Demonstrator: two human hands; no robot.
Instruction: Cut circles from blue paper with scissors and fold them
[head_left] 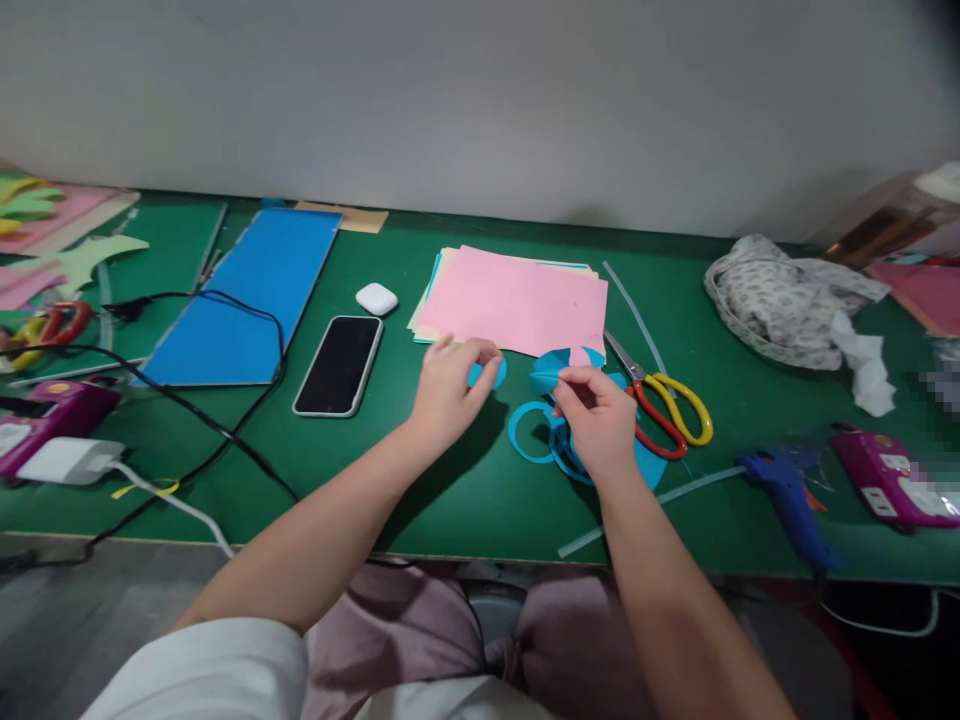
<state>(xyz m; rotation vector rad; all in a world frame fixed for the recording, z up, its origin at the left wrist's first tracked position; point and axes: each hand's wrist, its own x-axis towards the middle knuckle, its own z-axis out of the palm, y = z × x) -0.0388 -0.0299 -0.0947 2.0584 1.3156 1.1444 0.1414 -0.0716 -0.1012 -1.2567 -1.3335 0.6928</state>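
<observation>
My left hand is curled in a pinch, thumb and index finger meeting at the edge of a small blue paper circle. The thumb covers part of the circle. Between the thumb and fingertips of my right hand is a folded piece of blue paper. Under and beside that hand lie blue paper offcuts, among them a cut-out ring; the hand hides some of them. Scissors with one red and one yellow handle rest just right of my right hand.
Behind my hands is a stack of coloured paper, pink on top. A phone, a white case, a blue board and black cable lie left. At right are a blue glue gun, glue sticks and a patterned cloth.
</observation>
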